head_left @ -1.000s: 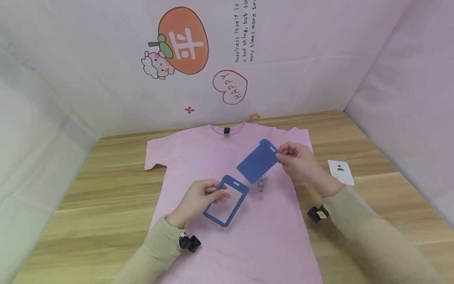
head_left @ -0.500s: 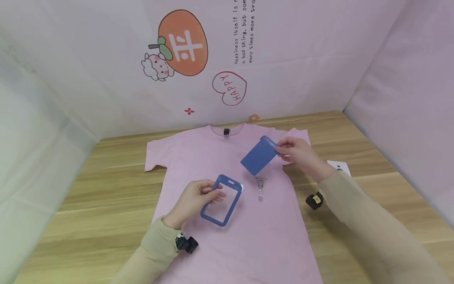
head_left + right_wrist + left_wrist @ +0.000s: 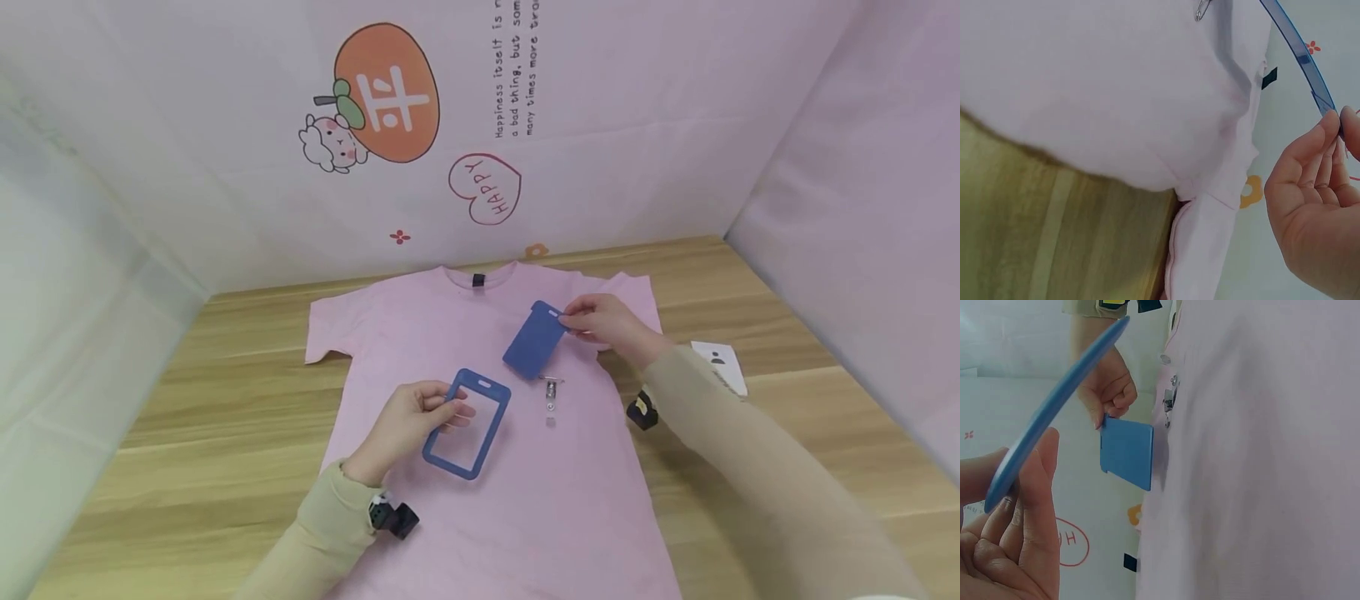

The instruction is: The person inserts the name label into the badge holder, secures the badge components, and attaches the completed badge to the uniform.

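My left hand (image 3: 408, 425) pinches the left edge of a blue badge-holder frame (image 3: 489, 440) with a see-through window. My right hand (image 3: 611, 321) pinches a flat blue badge-holder panel (image 3: 534, 340) by the slotted end. Both parts are held up over a pink T-shirt (image 3: 420, 333), apart from each other, the panel farther back and to the right. In the left wrist view the frame (image 3: 1054, 415) shows edge-on, with the panel (image 3: 1127, 453) beyond it. Below the panel's lower end, a clear-strap badge clip with a pin (image 3: 551, 396) sits on the shirt's chest.
Right of the shirt, a white card with a person icon (image 3: 720, 367) lies on the wooden table (image 3: 225, 417), partly behind the right sleeve. White printed fabric (image 3: 600, 167) walls the table at the back and sides.
My right hand has moved left with the blue panel, which now hangs steeper and closer to the frame. My left hand shifted slightly left with the frame, uncovering more of the clip.
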Tool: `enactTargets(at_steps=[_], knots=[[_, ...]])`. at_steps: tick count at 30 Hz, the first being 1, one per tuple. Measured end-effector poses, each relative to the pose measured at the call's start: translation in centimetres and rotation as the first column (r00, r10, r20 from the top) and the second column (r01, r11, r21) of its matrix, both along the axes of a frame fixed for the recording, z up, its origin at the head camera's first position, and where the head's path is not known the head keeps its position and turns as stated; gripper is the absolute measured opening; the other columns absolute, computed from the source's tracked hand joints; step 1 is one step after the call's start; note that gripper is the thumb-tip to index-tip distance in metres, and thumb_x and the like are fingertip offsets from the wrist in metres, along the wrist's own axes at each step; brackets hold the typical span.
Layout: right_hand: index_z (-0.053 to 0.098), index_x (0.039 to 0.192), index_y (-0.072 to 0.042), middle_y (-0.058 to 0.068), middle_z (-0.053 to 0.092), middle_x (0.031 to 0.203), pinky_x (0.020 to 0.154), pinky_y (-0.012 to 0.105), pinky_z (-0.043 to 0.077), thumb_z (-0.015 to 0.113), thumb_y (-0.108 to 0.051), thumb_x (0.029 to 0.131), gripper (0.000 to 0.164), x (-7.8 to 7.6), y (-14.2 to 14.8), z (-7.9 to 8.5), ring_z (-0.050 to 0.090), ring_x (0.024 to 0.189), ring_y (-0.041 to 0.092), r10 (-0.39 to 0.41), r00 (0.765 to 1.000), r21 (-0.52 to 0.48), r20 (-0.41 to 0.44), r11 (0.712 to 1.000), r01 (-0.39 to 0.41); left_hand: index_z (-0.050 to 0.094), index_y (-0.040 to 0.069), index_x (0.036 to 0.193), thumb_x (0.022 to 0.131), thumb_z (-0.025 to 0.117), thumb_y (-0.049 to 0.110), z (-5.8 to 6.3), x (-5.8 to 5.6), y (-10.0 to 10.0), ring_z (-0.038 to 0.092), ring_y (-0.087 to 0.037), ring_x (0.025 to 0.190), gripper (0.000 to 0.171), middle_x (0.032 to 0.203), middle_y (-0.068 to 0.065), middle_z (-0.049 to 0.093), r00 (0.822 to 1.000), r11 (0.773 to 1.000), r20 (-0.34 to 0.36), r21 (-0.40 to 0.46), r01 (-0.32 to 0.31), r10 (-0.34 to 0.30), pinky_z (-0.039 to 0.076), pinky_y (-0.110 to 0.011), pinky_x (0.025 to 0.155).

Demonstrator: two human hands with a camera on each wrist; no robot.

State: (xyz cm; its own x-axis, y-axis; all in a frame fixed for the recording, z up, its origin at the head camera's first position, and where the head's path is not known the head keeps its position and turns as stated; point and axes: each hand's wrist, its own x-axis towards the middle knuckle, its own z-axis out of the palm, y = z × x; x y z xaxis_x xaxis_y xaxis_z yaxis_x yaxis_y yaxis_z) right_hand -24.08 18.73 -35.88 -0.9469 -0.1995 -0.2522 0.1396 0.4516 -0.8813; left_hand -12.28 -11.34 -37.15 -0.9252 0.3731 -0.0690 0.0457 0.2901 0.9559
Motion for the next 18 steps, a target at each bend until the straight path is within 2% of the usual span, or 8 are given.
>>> enactTargets(at_steps=[5,10,18], knots=[[0.054,0.107,0.008,-0.004,0.058,0.076,0.068,0.02,0.051,0.062,-0.009,0.091,0.025,-0.5,-0.6,-0.3,0.056,0.071,0.008,-0.002,1.0,0.002,0.011,1.0,0.002,0.06,-0.011,0.111,0.094,0.056,0.007,0.1,0.1,-0.1,0.071,-0.024,0.088,0.025,0.098,-0.021,0.071,1.0,1.0,0.006,0.006,-0.001,0.001,0.057,-0.029,0.072],[0.057,0.106,0.007,-0.003,0.058,0.077,0.067,0.02,0.05,0.064,-0.009,0.089,0.024,-0.8,-0.7,-0.7,0.054,0.07,0.008,0.009,1.0,0.07,0.002,0.998,-0.009,0.06,-0.011,0.112,0.094,0.056,0.006,0.0,0.2,-0.1,0.071,-0.023,0.087,0.025,0.098,-0.021,0.071,1.0,1.0,0.011,0.014,-0.01,0.01,0.057,-0.035,0.074],[0.059,0.106,0.006,0.001,0.057,0.082,0.065,0.017,0.047,0.065,-0.011,0.088,0.025,-1.2,-0.7,-1.2,0.052,0.072,0.008,0.042,0.999,0.168,-0.033,0.985,-0.036,0.061,-0.009,0.112,0.094,0.056,0.007,-0.3,-0.1,0.0,0.071,-0.019,0.085,0.025,0.097,-0.019,0.072,0.999,1.0,0.027,0.019,-0.02,0.02,0.057,-0.029,0.072]])
